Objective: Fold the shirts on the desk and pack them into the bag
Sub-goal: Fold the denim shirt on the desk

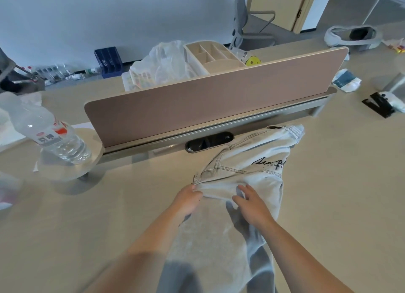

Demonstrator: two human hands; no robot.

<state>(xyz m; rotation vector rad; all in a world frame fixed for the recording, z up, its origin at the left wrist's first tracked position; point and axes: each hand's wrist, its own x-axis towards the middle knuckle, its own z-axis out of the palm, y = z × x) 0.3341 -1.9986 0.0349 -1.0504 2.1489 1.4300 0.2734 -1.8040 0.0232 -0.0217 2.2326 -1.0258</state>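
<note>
The fingers (194, 188) of the left hand (187, 199) are curled in a pinch on a bunched edge of the pale shirt (247, 159), just below centre of the frame. Beside it the right hand (252, 205) lies released, fingers straight and spread, flat on the cloth or just skimming it; I cannot tell which. Both hands sit at about the middle of the garment's length, the left at its left border, the right further in. The shirt lies on the counter (109, 216), its long axis running from the bottom centre of the frame up to the upper right. The printed, seamed half lies beyond the fingers and the plainer half trails back under the forearms. So any fold would probably carry the pinched edge rightward across the cloth, with the right hand nearer to pin the crease. Further up stands a pinkish partition (197, 102), a water bottle (50, 135) at the left, and a thin plastic bag (166, 60) behind the partition; whether that is the bag meant I cannot say.
</note>
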